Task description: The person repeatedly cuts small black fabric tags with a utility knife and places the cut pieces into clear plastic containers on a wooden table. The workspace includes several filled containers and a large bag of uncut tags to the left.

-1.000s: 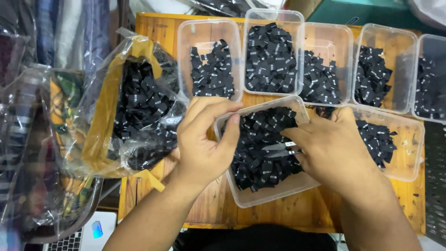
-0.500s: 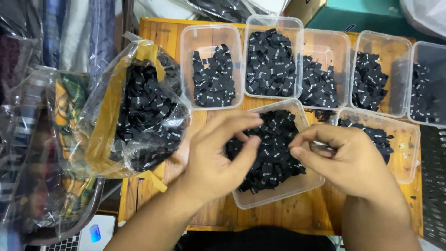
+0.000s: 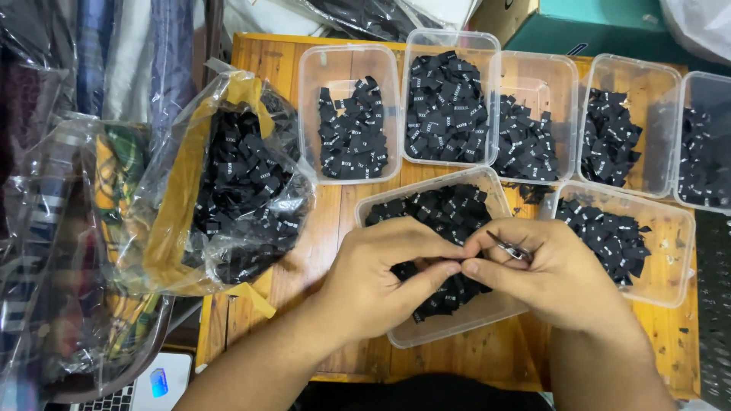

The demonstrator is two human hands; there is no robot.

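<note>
Wooden tabletop (image 3: 320, 228) fills the view, crowded with clear plastic tubs of small black woven labels. On its left edge a big clear plastic bag (image 3: 228, 183) bulges with more labels. Five tubs (image 3: 350, 114) line the far side; two more sit nearer. Over the nearest tub (image 3: 449, 320), heaped with black labels (image 3: 434, 209), both hands meet. The left hand (image 3: 373, 281) pinches thumb and forefinger together at the meeting point, fingers curled. The right hand (image 3: 556, 278) touches it fingertip to fingertip, closed around small metal tweezers (image 3: 509, 247). What lies between the fingertips I cannot tell.
</note>
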